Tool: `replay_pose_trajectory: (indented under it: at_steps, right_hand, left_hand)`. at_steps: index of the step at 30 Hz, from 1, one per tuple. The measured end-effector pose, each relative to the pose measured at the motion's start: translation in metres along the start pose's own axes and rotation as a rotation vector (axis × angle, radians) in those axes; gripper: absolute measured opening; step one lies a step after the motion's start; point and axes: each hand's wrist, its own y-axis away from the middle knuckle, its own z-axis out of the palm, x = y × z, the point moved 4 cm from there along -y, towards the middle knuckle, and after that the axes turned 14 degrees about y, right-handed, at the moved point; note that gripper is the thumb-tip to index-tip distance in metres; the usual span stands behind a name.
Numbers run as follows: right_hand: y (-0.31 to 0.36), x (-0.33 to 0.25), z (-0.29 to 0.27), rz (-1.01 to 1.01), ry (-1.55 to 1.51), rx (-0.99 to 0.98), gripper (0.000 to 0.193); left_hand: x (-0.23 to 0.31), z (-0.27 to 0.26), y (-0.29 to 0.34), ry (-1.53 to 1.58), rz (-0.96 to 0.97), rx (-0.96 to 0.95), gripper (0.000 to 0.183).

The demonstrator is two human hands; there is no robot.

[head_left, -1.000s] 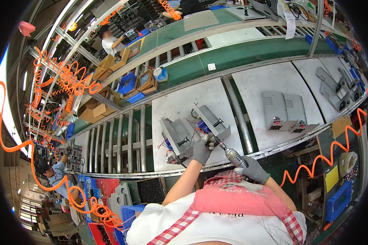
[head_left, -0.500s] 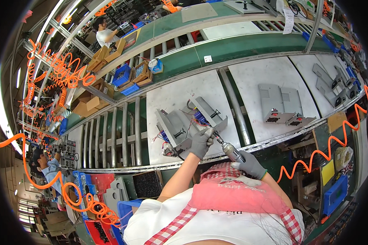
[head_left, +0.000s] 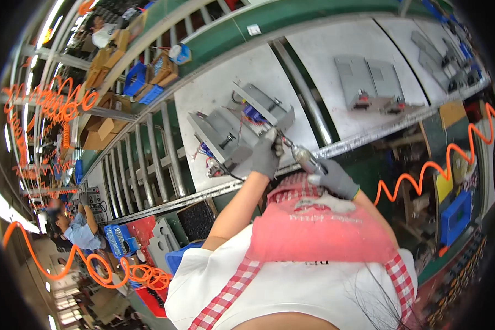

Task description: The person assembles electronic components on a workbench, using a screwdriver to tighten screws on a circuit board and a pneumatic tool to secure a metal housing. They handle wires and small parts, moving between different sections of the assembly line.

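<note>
My right hand (head_left: 336,179), in a grey glove, is wrapped around a silver power screwdriver (head_left: 304,158) that points away from me toward the left. My left hand (head_left: 266,156), gloved too, is closed with its fingers together beside the driver's tip; what they pinch is too small to make out. Just beyond it are two grey metal housings, a left one (head_left: 213,133) and a right one (head_left: 274,111). Blue parts, loose wires and a dark post show on them. Both rest on a pale board (head_left: 195,91).
Two more grey housings (head_left: 367,82) lie on a board to the right. Metal rollers (head_left: 155,155) run off to the left. Blue bins (head_left: 135,80) and cardboard boxes stand at the far left. An orange coiled hose (head_left: 421,184) hangs at the right. A co-worker (head_left: 82,228) is at the left.
The whole view has shifted, so the bench and housings appear higher. My hands and the screwdriver keep about the same place beside the right housing.
</note>
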Motion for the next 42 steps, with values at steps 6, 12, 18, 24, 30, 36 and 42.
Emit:
replay_pose_trajectory:
  at_steps: [6, 12, 18, 24, 30, 36, 42]
  right_hand:
    - [0.000, 0.001, -0.016, 0.231, 0.010, 0.101, 0.045]
    - [-0.023, 0.030, -0.015, 0.195, 0.252, 0.147, 0.054]
    - [-0.044, 0.042, -0.010, 0.263, 0.361, 0.087, 0.059]
    - [-0.045, 0.040, -0.017, 0.224, 0.391, 0.090, 0.061]
    - [-0.045, 0.027, -0.023, 0.264, 0.532, 0.077, 0.066]
    - [-0.051, 0.041, -0.020, 0.220, 0.313, 0.078, 0.053]
    - [-0.052, 0.044, -0.020, 0.254, -0.106, 0.020, 0.034]
  left_hand:
    - [0.039, 0.012, -0.003, -1.325, 0.799, -0.026, 0.019]
    - [0.037, 0.031, -0.047, -1.738, 1.045, -0.322, 0.013]
    - [0.036, 0.025, -0.057, -1.537, 1.052, -0.392, 0.011]
    - [0.034, 0.024, -0.058, -1.507, 1.046, -0.397, 0.010]
    - [0.032, 0.025, -0.059, -1.573, 0.969, -0.394, 0.015]
    - [0.030, 0.031, -0.057, -1.616, 0.951, -0.390, 0.016]
    - [0.027, 0.043, -0.056, -1.665, 0.913, -0.365, 0.018]
